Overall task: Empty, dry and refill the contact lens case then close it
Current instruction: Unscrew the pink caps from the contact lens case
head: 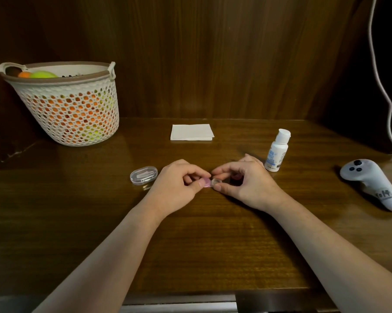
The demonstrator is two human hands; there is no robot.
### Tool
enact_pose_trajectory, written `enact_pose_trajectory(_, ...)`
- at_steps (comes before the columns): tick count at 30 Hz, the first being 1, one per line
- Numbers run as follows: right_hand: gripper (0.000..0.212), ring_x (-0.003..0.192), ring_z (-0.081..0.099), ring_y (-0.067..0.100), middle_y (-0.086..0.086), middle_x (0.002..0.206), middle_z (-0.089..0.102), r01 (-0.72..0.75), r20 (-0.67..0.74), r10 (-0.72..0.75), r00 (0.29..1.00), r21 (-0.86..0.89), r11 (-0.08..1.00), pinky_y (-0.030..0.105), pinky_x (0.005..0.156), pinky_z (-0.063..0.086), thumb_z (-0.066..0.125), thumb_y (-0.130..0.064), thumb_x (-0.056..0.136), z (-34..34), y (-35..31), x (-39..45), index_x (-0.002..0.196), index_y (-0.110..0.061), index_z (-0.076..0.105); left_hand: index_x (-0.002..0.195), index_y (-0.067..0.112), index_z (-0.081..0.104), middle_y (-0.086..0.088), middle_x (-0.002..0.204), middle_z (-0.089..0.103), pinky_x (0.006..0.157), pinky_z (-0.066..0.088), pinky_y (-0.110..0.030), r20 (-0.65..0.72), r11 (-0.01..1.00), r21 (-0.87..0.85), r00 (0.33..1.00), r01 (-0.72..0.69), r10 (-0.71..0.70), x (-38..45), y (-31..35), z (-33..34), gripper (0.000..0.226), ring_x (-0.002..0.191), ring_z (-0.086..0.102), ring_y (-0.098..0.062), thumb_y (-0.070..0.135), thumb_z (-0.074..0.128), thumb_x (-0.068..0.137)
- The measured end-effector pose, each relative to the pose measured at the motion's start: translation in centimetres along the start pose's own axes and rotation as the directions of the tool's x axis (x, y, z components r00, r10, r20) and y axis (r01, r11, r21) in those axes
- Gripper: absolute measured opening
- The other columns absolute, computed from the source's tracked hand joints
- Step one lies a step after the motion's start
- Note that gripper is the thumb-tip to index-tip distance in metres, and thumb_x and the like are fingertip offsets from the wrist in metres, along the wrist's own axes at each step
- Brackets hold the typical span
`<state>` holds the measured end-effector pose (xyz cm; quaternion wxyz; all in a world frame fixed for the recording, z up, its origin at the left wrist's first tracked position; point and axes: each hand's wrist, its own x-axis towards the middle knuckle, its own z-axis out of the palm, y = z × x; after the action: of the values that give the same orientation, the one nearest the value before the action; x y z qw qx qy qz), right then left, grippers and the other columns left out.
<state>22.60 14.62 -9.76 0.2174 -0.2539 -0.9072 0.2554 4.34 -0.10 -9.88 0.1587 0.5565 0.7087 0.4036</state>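
Pinching contact lens case (pixel 209 183), both hands' fingers (pixel 204 175); basket (pixel 77 123) holds balls (pixel 43 74).

A home setting: a dark wooden desk (pixel 190 233) backed by wood panelling (pixel 213 53), with a white plastic basket (pixel 73 123) of balls at its far left corner, a folded napkin (pixel 191 132) near the far edge and a game controller (pixel 371 184) at the right edge

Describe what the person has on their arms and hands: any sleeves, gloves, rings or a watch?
Nothing worn shows. Both forearms are bare from the bottom edge of the picture to the wrists, with no sleeves in view. The left hand and right hand are ungloved, with no ring, watch or bracelet visible. Nails look short and unpainted.
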Motion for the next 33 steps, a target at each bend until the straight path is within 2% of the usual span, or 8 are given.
enact_pose_trajectory(4,0.026,0.107,0.057,0.000,-0.042,0.098,0.073,0.021,-0.004,-0.022,1.000,-0.006,1.000,0.054,0.120,0.031,0.080,-0.056,0.086,0.04,-0.01,-0.04,0.109,-0.055,0.068,0.103,0.034,0.075,0.014,0.103,0.065,0.069,0.049,-0.015,-0.059,0.999,0.027,0.998,0.034,-0.032,-0.01,0.38,0.40,0.016,0.090,0.064,-0.005,0.039,0.081,0.090)
enact_pose_trajectory(7,0.027,0.105,0.056,-0.002,-0.042,0.098,0.072,0.029,-0.017,-0.029,0.999,-0.012,1.000,0.054,0.122,0.030,0.082,-0.053,0.086,0.07,0.13,0.00,0.110,-0.054,0.069,0.110,0.030,0.073,0.014,0.106,0.064,0.069,0.049,-0.015,-0.088,0.998,0.028,0.995,0.050,-0.047,-0.04,0.55,0.58,0.024,0.089,0.064,-0.005,0.043,0.079,0.090)
enact_pose_trajectory(12,0.027,0.105,0.056,-0.005,-0.045,0.097,0.071,0.044,-0.016,-0.044,0.999,-0.023,0.999,0.047,0.122,0.025,0.080,-0.056,0.087,0.14,0.39,0.14,0.111,-0.053,0.069,0.138,0.028,0.059,0.012,0.125,0.071,0.090,0.062,-0.033,0.018,0.973,-0.220,0.997,0.073,-0.071,-0.09,0.64,-0.08,0.047,0.096,0.072,-0.009,0.019,0.077,0.096)
enact_pose_trajectory(16,0.028,0.106,0.058,-0.002,-0.044,0.098,0.071,0.052,-0.023,-0.053,0.998,-0.033,0.998,0.042,0.119,0.025,0.079,-0.058,0.087,0.19,0.45,0.15,0.113,-0.053,0.070,0.131,0.030,0.056,0.013,0.108,0.077,0.088,0.062,-0.031,0.002,0.984,-0.176,1.000,0.029,-0.029,-0.08,0.54,0.01,0.051,0.095,0.073,-0.004,0.017,0.083,0.090)
enact_pose_trajectory(21,0.025,0.105,0.057,-0.004,-0.045,0.099,0.070,0.056,-0.024,-0.057,0.998,-0.028,0.998,0.041,0.118,0.023,0.078,-0.057,0.087,0.16,0.54,0.17,0.110,-0.055,0.068,0.124,0.034,0.056,0.010,0.103,0.070,0.071,0.056,-0.016,-0.059,0.994,-0.104,0.997,0.041,-0.048,-0.05,0.35,0.25,0.046,0.091,0.068,0.002,0.031,0.085,0.088)
enact_pose_trajectory(25,0.026,0.106,0.056,-0.006,-0.045,0.099,0.070,0.051,-0.017,-0.051,0.999,-0.024,0.998,0.042,0.120,0.022,0.079,-0.057,0.087,0.16,0.54,0.19,0.110,-0.055,0.068,0.128,0.033,0.057,0.011,0.111,0.071,0.081,0.059,-0.026,-0.030,0.985,-0.163,0.998,0.048,-0.054,-0.03,0.47,0.18,0.049,0.094,0.070,-0.005,0.026,0.085,0.088)
enact_pose_trajectory(28,0.026,0.105,0.056,-0.007,-0.045,0.098,0.071,0.055,-0.018,-0.055,0.998,-0.025,0.998,0.045,0.122,0.022,0.079,-0.058,0.087,0.19,0.53,0.17,0.110,-0.054,0.069,0.132,0.034,0.057,0.019,0.109,0.075,0.091,0.056,-0.026,-0.005,0.994,-0.104,1.000,0.025,-0.026,-0.10,0.44,0.14,0.051,0.101,0.067,0.003,0.027,0.084,0.089)
enact_pose_trajectory(33,0.025,0.106,0.057,-0.008,-0.044,0.098,0.071,0.050,-0.025,-0.051,0.998,-0.016,0.999,0.048,0.125,0.022,0.079,-0.056,0.088,0.23,0.58,0.10,0.110,-0.053,0.069,0.126,0.039,0.057,0.018,0.106,0.071,0.080,0.052,-0.019,-0.023,0.998,-0.057,0.999,0.030,-0.031,-0.09,0.36,0.32,0.047,0.098,0.063,0.011,0.033,0.084,0.089)
